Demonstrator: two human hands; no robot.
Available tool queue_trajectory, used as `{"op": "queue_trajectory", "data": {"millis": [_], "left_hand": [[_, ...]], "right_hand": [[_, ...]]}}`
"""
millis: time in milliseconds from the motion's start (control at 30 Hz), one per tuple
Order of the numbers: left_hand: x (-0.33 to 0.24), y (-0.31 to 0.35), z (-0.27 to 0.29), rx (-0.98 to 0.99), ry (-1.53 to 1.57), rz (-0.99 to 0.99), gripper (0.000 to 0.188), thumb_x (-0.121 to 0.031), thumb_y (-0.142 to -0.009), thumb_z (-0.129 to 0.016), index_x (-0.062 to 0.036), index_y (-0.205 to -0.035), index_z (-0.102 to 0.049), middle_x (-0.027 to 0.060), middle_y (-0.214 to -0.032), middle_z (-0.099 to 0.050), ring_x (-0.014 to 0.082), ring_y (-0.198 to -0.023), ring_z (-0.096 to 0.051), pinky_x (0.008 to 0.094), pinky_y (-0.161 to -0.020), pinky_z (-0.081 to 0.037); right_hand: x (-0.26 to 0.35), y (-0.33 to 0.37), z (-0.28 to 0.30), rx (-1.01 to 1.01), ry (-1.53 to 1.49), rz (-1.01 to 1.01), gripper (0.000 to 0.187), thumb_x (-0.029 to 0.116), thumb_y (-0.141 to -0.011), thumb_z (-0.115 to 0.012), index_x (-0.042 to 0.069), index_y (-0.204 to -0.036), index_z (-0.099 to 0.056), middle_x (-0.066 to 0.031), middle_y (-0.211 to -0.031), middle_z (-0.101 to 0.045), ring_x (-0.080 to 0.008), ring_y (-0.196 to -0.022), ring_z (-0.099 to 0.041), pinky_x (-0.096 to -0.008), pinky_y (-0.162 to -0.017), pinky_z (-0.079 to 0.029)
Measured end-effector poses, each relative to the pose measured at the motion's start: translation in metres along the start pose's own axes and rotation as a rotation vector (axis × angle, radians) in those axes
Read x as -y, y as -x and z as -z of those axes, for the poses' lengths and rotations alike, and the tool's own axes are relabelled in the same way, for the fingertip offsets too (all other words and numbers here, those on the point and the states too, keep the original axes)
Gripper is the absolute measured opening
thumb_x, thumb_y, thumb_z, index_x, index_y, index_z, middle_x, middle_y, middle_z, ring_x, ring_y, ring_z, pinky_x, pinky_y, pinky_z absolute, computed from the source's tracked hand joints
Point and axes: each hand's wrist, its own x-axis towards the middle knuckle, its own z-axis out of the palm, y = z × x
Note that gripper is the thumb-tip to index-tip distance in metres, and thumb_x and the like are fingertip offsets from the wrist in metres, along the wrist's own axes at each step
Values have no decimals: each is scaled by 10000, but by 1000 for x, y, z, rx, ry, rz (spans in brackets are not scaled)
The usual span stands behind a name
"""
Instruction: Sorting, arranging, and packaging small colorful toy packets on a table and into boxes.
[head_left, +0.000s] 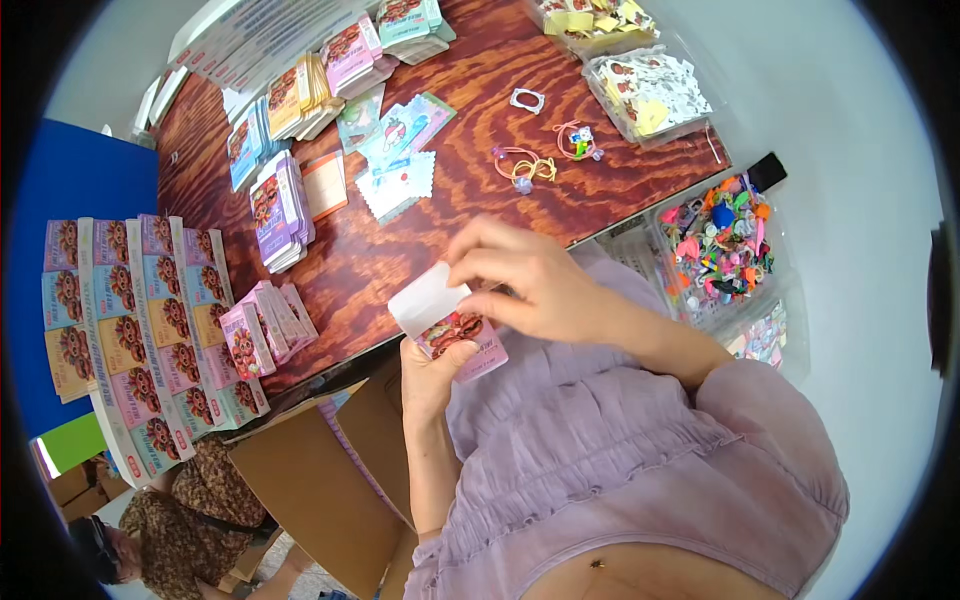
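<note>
Blue panel [90,180]: one, upright, at far left.
Display boxes [130,330]: several, printed with small pictures, standing side by side by the table's left end.
Co-worker [200,510]: one, in a brown patterned top, lower left.
Pink cartons [262,330]: a few, leaning together on the table's near left corner.
Purple stack [280,210]: printed packs, on the dark red wood-grained table [480,90].
Cardboard box [315,480]: one, open, below the table edge.
Loose cards and sheets [400,135]: overlapping, mid-table.
White flap [425,300]: one, standing raised from the carton in my grip.
Left hand [428,380]: mine; grasping the carton from below, thumb across its printed face. Best kept firm but light, I judge, since thin card creases under a hard thumb.
Small pink carton [485,358]: one, held before my body, just off the table edge, tilted.
Right hand [530,285]: mine; fingers bent, thumb and fingertips at the flap's right edge. Whether they pinch anything I cannot tell. Best, I judge, to work close to the fold, ease the card without twisting, and let the left hand steady the body.
Beaded hair ties [525,170]: two groups, coloured, on the table.
Clear tub [680,128]: one, filled with white and yellow paper pieces.
Plastic trinkets [725,240]: many-coloured, heaped, at far right.
</note>
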Motion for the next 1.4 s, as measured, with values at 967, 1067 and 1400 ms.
{"op": "queue_trajectory", "data": {"millis": [967, 1067, 1400], "left_hand": [[-9, 2, -17, -177, -615, -340, 432, 89, -900, -630, -10, -1315, -563, 85, -1143, -608, 141, -920, -602, 255, -796, -523], [-9, 2, -20, -168, -544, -325, 454, 79, -903, -634, -11, -1332, -516, 99, -1135, -609, 149, -929, -615, 260, -793, -525], [-6, 0, -23, -100, -581, -263, 530, 77, -912, -616, -33, -1372, -375, 124, -1073, -628, 182, -956, -656, 287, -736, -551]], "right_hand": [[-38, 9, -3, -76, -377, -27, 123, 37, -917, -669, 7, -1024, -616, -42, -989, -625, -85, -911, -598, -237, -754, -483], [-24, 7, -5, -192, -528, -151, 92, 44, -912, -669, -9, -986, -655, -67, -1004, -636, -103, -921, -603, -250, -764, -485], [-40, 10, -10, -72, -505, -189, 80, 29, -874, -705, 0, -918, -645, -36, -927, -670, -71, -856, -610, -248, -737, -496]]}}
